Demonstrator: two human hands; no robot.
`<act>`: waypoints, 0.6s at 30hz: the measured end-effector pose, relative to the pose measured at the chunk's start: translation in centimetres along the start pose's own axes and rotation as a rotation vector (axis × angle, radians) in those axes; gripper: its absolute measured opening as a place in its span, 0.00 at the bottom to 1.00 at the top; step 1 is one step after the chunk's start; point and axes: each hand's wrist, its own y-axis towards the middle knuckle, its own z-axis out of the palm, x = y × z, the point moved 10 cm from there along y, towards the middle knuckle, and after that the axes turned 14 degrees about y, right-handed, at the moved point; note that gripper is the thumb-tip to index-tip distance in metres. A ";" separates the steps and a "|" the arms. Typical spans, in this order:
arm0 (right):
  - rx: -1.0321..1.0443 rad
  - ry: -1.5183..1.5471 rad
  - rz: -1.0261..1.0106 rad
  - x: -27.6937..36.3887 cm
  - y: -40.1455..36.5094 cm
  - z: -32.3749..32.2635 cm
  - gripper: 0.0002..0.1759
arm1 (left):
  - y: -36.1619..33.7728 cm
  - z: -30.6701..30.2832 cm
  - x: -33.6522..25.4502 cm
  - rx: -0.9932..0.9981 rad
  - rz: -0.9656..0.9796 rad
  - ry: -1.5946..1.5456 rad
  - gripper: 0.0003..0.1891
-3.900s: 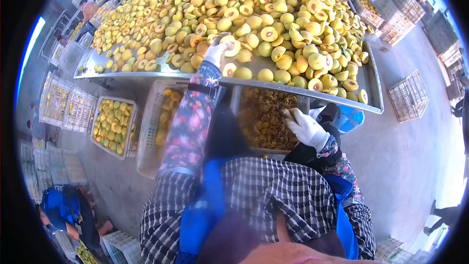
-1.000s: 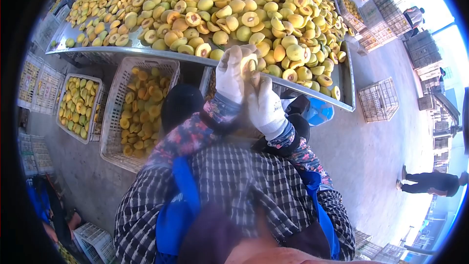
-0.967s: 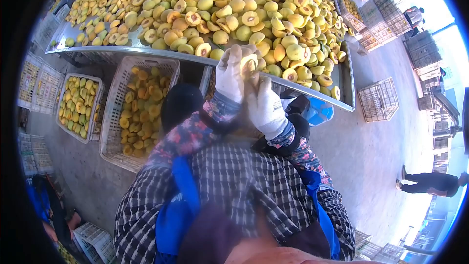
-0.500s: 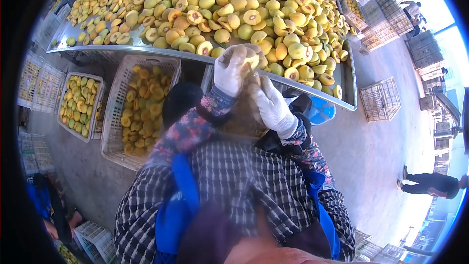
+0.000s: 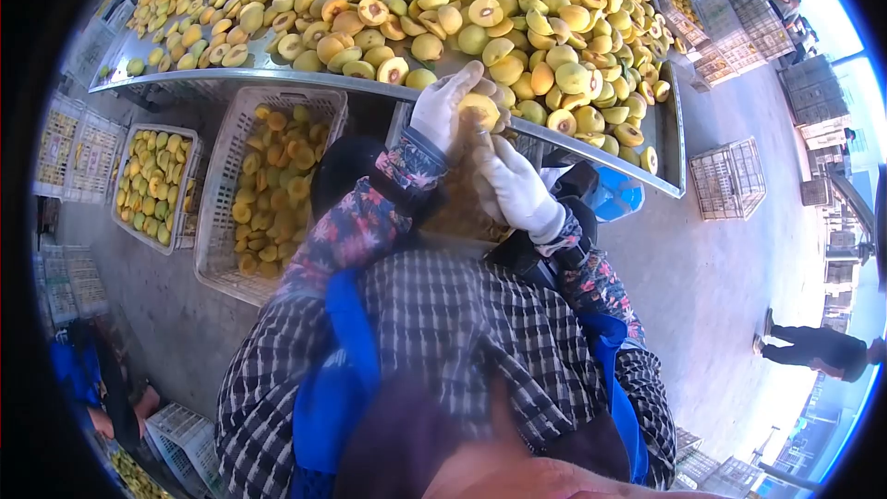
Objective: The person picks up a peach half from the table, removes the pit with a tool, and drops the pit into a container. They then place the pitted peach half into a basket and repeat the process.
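Note:
A yellow peach half (image 5: 481, 111) is gripped by my white-gloved left hand (image 5: 442, 113), just off the near edge of the metal table. My right hand (image 5: 519, 190), gloved too, is closed around a small hand tool (image 5: 480, 138) whose upper end meets the peach half's cut side. Blur and fingers hide the tool's exact kind. Behind both hands, a large heap of halved peaches (image 5: 485, 11) covers the metal table (image 5: 268, 77), many with reddish pit areas showing. Below my hands a container between my knees is partly hidden.
Left of my knees stands a white plastic crate (image 5: 214, 187) of peach halves, with another fruit-filled crate (image 5: 118, 187) beyond it. A blue object (image 5: 617, 194) sits under the table's right end. Farther right are a crate (image 5: 728, 179) on the floor and a person (image 5: 818, 349).
The view has shifted slightly. The peach half has turned so its cut face shows more, still in my left hand, and my right hand sits slightly lower with the tool.

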 end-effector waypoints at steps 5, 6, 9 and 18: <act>0.008 0.188 0.179 -1.8 -0.2 -0.2 0.12 | -0.2 0.3 0.1 0.114 -0.118 0.252 0.18; 0.009 0.286 0.224 -2.1 -0.3 -0.2 0.12 | -0.4 0.5 0.1 0.142 -0.143 0.283 0.18; 0.010 0.052 0.051 -2.0 0.2 -0.9 0.14 | -0.1 0.1 0.1 0.009 -0.085 0.196 0.16; -0.178 -0.945 -0.522 0.4 -0.4 -2.1 0.18 | 0.3 -0.2 -0.5 -0.044 -0.017 0.323 0.13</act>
